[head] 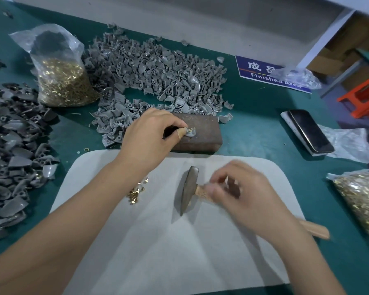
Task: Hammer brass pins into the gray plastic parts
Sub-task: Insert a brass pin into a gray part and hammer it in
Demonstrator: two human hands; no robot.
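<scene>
My left hand [151,135] pinches a small gray plastic part [190,133] with a brass pin [190,130] standing in it, on top of a rusty metal block [202,128]. The thumb wears a tan wrap. A hammer [189,189] with a dark metal head and wooden handle lies on the white pad [158,241]. My right hand [247,194], blurred, hovers over the handle just behind the head with its fingers curled; whether it grips the handle is unclear. The handle's end sticks out past my wrist. A few loose brass pins [136,191] lie on the pad.
A big heap of gray parts [158,71] lies behind the block, darker parts [11,150] at the left. Bags of brass pins stand at the back left [62,81] and right edge [362,199]. A phone [309,130] and a "Finished Area" sign [264,73] lie at the right.
</scene>
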